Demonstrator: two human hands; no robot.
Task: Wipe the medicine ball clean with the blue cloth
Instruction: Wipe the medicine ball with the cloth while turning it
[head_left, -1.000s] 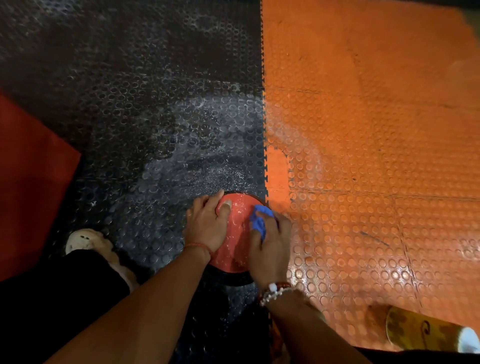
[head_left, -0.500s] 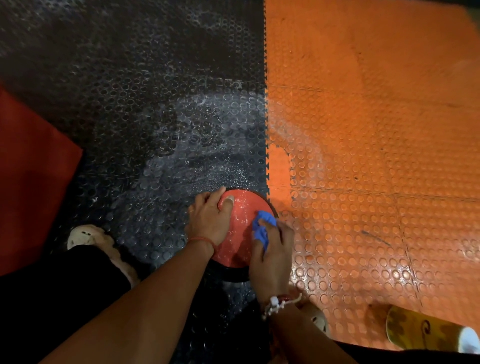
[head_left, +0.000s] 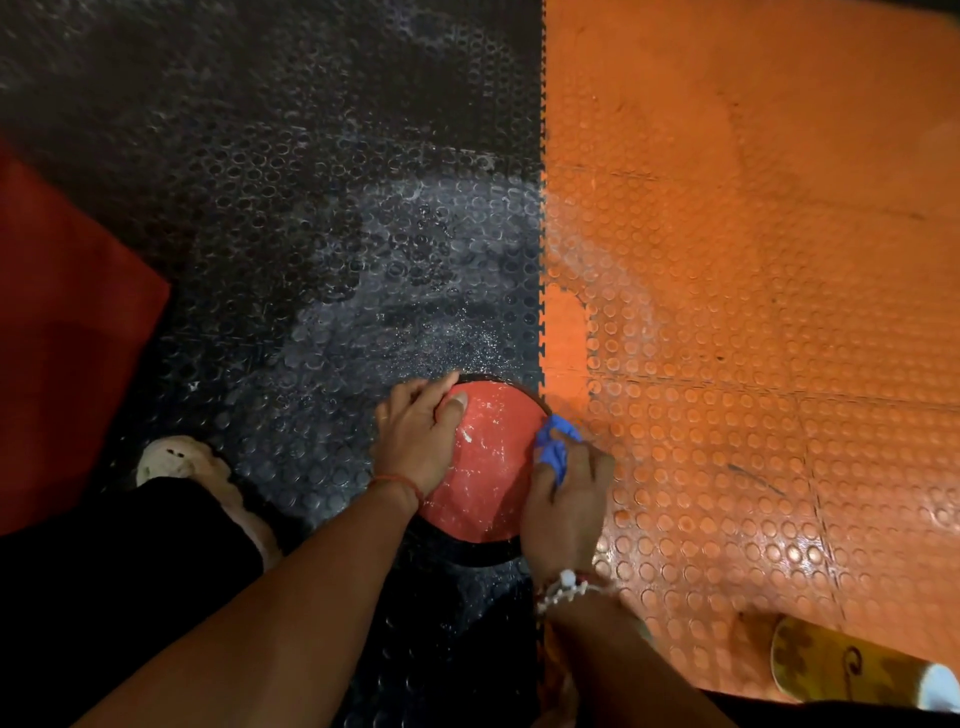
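Note:
The medicine ball (head_left: 488, 467) is red on top with a black lower part and white smears, and it sits on the studded floor at the seam between black and orange mats. My left hand (head_left: 418, 441) rests on the ball's upper left side, fingers spread and thumb on the red surface. My right hand (head_left: 569, 506) grips the crumpled blue cloth (head_left: 556, 447) and presses it against the ball's right edge. Most of the cloth is hidden under my fingers.
Black studded mat (head_left: 311, 234) with a pale wet patch lies ahead, orange studded mat (head_left: 753, 260) to the right. A red mat (head_left: 62, 338) lies at far left. My left foot in a light slipper (head_left: 176, 462) and a yellow patterned slipper (head_left: 852, 670) are near.
My right hand has slid the blue cloth from the ball's top middle out to its right edge. The left hand has stayed in place on the ball.

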